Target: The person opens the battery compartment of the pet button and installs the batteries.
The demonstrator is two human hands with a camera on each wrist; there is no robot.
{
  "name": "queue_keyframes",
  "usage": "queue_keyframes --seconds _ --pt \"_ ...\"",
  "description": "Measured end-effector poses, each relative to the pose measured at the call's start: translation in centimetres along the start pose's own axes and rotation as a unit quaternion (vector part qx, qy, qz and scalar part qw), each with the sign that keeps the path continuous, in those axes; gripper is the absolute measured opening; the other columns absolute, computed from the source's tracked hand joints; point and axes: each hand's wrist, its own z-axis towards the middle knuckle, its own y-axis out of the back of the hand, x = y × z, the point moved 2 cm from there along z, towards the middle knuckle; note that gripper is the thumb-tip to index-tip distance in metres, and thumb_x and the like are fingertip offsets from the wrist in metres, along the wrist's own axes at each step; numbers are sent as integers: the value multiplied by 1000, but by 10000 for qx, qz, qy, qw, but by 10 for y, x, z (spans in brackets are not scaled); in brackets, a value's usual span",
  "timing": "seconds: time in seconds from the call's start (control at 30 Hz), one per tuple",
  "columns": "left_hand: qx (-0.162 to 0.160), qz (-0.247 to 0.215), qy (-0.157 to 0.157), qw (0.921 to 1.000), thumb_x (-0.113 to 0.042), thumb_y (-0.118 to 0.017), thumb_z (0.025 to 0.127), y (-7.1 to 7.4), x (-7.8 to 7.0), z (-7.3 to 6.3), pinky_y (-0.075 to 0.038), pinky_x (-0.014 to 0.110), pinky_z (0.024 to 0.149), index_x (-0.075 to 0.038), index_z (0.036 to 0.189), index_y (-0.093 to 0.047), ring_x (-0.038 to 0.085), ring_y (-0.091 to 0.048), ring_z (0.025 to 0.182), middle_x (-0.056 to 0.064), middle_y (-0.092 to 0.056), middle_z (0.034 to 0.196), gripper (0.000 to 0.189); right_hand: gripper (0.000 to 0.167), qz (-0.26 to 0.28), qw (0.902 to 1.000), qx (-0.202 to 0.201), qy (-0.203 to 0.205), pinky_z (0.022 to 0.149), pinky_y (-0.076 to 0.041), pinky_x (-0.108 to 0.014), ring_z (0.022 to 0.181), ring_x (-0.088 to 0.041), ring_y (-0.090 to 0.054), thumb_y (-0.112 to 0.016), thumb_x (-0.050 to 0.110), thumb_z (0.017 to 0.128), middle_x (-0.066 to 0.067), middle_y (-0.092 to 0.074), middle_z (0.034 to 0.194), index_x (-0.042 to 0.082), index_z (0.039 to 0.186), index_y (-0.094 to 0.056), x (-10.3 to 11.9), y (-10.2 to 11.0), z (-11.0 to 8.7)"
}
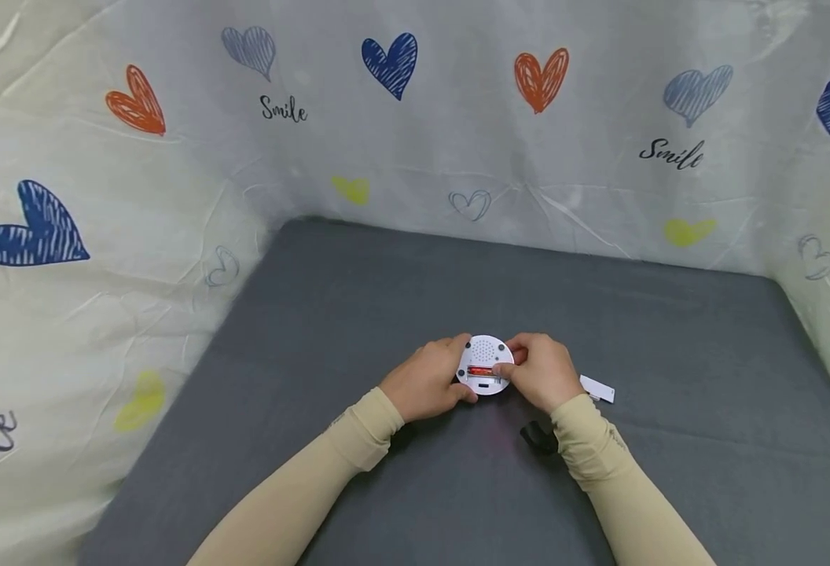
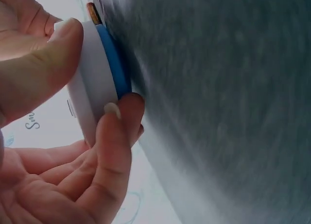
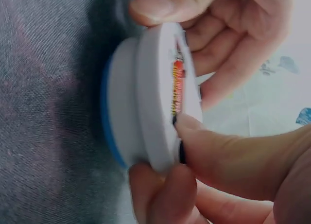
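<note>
A round white device [image 1: 484, 346] with a blue underside [image 2: 114, 61] is held just over the grey cloth, its back turned up. Speaker holes, small dark feet and an uncovered battery slot show on that face. One red battery [image 3: 178, 88] lies in the slot. My left hand [image 1: 425, 379] grips the device's left rim, thumb on the near side and fingers round the far side. From the right, my right hand [image 1: 544, 373] pinches the rim, with its thumb [image 3: 199, 136] pressing at the battery's end and its fingers curled beneath.
A small white rectangular piece [image 1: 599, 389] lies right of my right wrist. Partly behind the right sleeve is a black object [image 1: 538, 438]. The grey cloth surface [image 1: 387, 291] ends at a pale curtain [image 1: 457, 141] printed with hearts, behind and at both sides.
</note>
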Motion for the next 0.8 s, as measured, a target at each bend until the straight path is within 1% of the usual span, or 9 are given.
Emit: queue_keyframes --seconds 0.1,0.2,0.27,0.33,0.4,0.47,0.6,0.7,0.8 --pt "-5 -88 75 9999 -26 -90 91 2 2 1 -58 41 101 2 151 -52 24 -69 115 15 -71 135 77 30 -52 9999 9 110 74 -50 -34 84 -21 -66 -85 22 94 -7 -75 92 3 117 -79 0 0 1" --pt "-6 -202 103 9997 -26 -90 91 3 3 1 -58 41 102 0 152 -52 23 -69 116 14 -70 136 76 29 -99 9995 37 286 79 -53 -37 89 -22 -69 -78 25 99 -8 -78 98 5 120 -80 -1 5 -1" --pt "-10 -294 88 9995 -27 -89 92 4 3 2 -57 42 103 0 152 -52 24 -69 118 14 -70 137 76 29 -218 9988 -103 432 82 -56 -42 92 -24 -70 -73 25 102 -9 -80 103 5 123 -80 -3 13 -4" --pt "-42 -369 56 9993 -27 -89 92 4 2 2 -56 43 106 -1 152 -51 25 -69 120 14 -70 138 75 27 -445 9965 -372 598 84 -57 -48 93 -27 -73 -71 21 103 -11 -80 104 5 124 -80 -8 20 -9" --pt "-63 -439 43 9990 -26 -89 92 4 3 2 -55 44 107 -2 151 -52 26 -69 121 13 -70 137 74 25 -722 9927 -661 704 84 -57 -51 92 -29 -74 -75 17 101 -12 -79 103 5 121 -80 -15 26 -15" --pt "-72 -458 39 9989 -27 -89 92 5 3 3 -55 44 108 -3 150 -53 26 -68 122 13 -70 136 73 23 -932 9891 -813 800 82 -57 -53 89 -30 -73 -80 15 97 -12 -78 99 4 117 -81 -23 29 -20" --pt "-91 -374 12 9993 -26 -89 92 5 3 4 -54 44 110 -2 150 -53 26 -68 123 13 -70 136 73 20 -1147 9850 -825 991 81 -56 -52 89 -31 -71 -86 14 92 -12 -77 98 5 110 -83 -36 26 -25" --pt "-59 -379 32 9993 -27 -89 92 5 3 4 -53 44 111 -2 151 -52 26 -67 125 13 -69 138 74 15 -1207 9819 -890 1159 82 -56 -53 91 -33 -69 -87 13 91 -11 -77 97 7 104 -84 -40 21 -24" --pt "34 -427 85 9990 -28 -89 92 3 3 3 -53 44 112 -3 153 -51 25 -67 127 12 -68 140 76 10 -1214 9807 -878 1253 82 -56 -52 89 -31 -69 -88 12 89 -9 -75 91 9 98 -84 -42 15 -22"
